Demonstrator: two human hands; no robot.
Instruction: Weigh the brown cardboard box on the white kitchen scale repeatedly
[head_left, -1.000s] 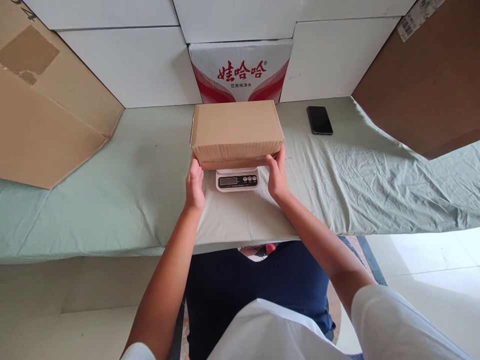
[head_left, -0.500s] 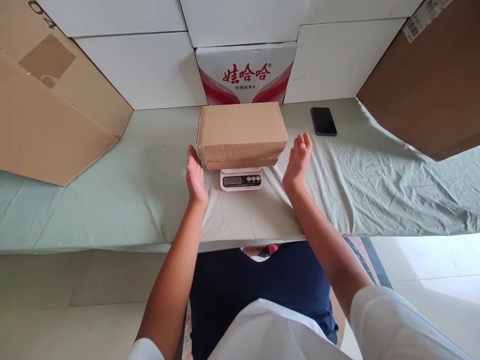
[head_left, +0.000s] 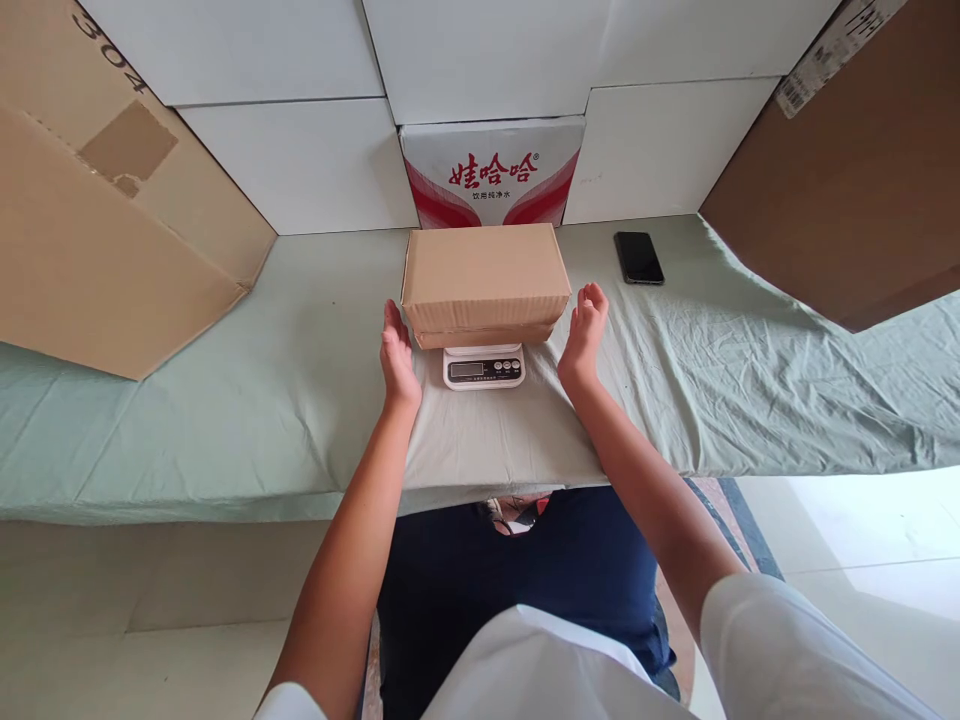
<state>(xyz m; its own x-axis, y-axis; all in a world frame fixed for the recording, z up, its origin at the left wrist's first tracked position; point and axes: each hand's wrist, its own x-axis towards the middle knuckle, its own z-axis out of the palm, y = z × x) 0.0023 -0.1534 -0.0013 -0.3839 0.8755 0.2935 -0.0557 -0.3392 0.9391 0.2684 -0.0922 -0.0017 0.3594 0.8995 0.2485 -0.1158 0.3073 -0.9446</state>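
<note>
Our left hand (head_left: pixel 397 355) and right hand (head_left: pixel 581 335) hover open and empty beside the box (head_left: pixel 484 280) resting on the scale (head_left: pixel 484 367); a bump could tip the overhanging box off.

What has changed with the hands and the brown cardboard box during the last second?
Both hands let go of the brown cardboard box and drew apart. The left hand and right hand now stand open beside it, not touching. The box stayed on the small white digital scale; the black phone on the pale green cloth did not move.
</note>
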